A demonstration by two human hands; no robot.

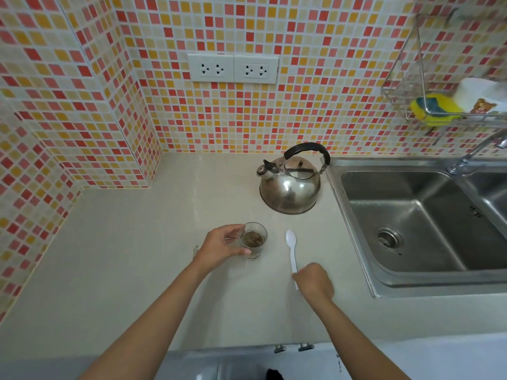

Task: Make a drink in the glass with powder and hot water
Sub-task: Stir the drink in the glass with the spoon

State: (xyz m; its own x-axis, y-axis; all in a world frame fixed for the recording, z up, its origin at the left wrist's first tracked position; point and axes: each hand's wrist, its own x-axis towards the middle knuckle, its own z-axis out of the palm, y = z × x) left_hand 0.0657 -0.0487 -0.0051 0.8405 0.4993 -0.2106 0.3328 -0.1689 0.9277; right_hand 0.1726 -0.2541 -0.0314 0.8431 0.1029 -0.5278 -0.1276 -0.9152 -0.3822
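Observation:
A small clear glass (pixel 253 239) stands on the beige counter (pixel 131 259), with brown lumpy powder and liquid in its bottom. My left hand (pixel 222 246) wraps around its left side. To its right a white plastic spoon (pixel 291 249) lies flat, bowl pointing away from me. My right hand (pixel 314 279) pinches the near end of the spoon's handle, which still rests on the counter. A steel whistling kettle (pixel 290 182) with a black handle sits behind the glass and spoon, its spout facing left.
A steel double sink (pixel 406 215) fills the right side, with a tap (pixel 477 152) above it. A wire rack (pixel 428 86) on the tiled wall holds a yellow sponge (pixel 436 108). Two wall sockets (pixel 233 68) sit above the kettle.

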